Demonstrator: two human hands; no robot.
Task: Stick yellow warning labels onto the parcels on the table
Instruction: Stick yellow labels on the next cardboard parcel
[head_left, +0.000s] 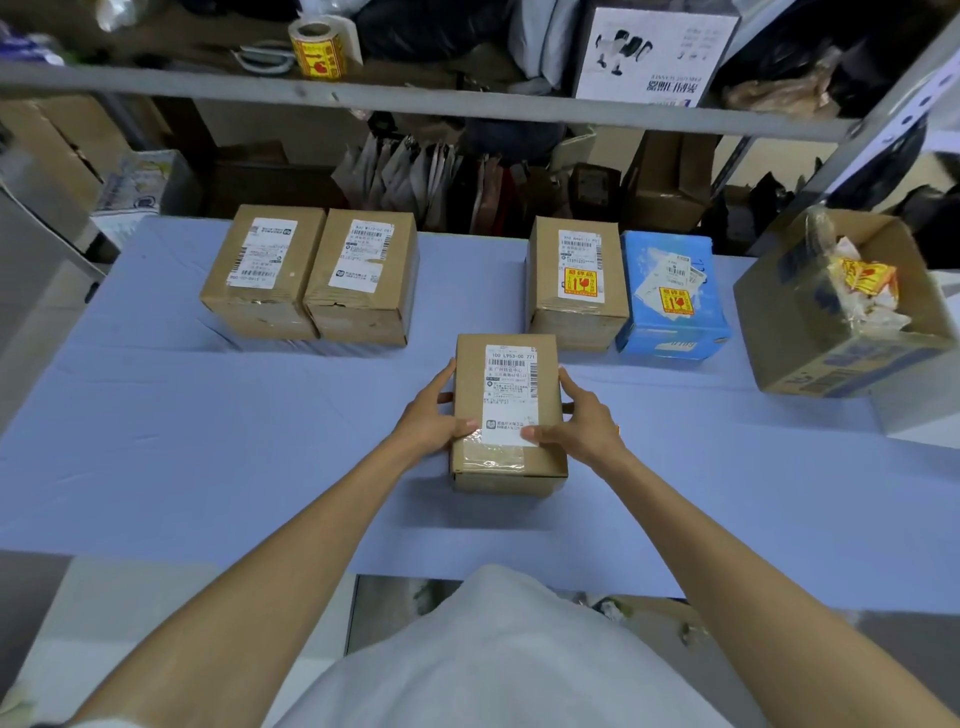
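Both hands on the near parcel (508, 410), centre of the table (208, 441), just ahead of us.

Left hand (431, 415): fingers wrapped down the parcel's left side, thumb on top at the near-left corner of the shipping label (511, 384).

Right hand (584, 423): same on the right side, thumb pressing the label's near-right corner.

So we have it clamped from both sides, one hand per side, nothing else in either hand. Parcel runs long axis near-to-far and appears to sit flat on the blue cloth. Clear tape crosses its near end.

Far row, left to right:
- parcel 1 (262, 270) and parcel 2 (363, 275), brown, touching side by side, each with a white shipping sticker on top
- a gap, roughly in line with the near parcel
- parcel 3 (574, 312), brown, with a yellow label (581, 282) stuck just below its white sticker
- blue parcel (672, 332) just beside it on the right, second yellow label (675, 301) on top among white stickers

Far right: open carton (831, 353), tilted, holding crumpled paper with yellow scraps (865, 280).

Shelf (467, 101) above the table's far edge carries the label roll (318, 49) toward the left and a white printed box (654, 52) toward the right.

Our white shirt (498, 654) fills the near bottom of the view.
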